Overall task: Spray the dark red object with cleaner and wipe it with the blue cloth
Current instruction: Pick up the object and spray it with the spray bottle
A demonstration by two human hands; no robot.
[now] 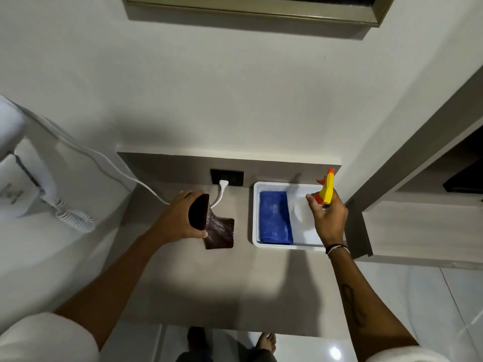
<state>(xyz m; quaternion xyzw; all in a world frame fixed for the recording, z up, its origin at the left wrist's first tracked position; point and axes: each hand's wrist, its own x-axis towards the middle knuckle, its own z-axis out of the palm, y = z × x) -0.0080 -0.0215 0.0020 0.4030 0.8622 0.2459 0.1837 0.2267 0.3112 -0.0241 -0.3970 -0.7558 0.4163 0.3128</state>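
Looking down from the head camera, the left hand [177, 218] is closed around the dark red object [214, 227], tilting it over the bench [209, 283], while the right hand [329, 218] wraps the neck of the spray bottle [325, 192] above the white tray [261, 244]. The blue cloth [275, 218] lies folded in that tray, untouched. Spraying seems about to begin; wiping remains. Count: one object, one bottle, one cloth, one tray, two hands.

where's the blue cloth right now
In the head view the blue cloth lies folded in the left half of the white tray, right of the dark red object and beside the spray bottle.
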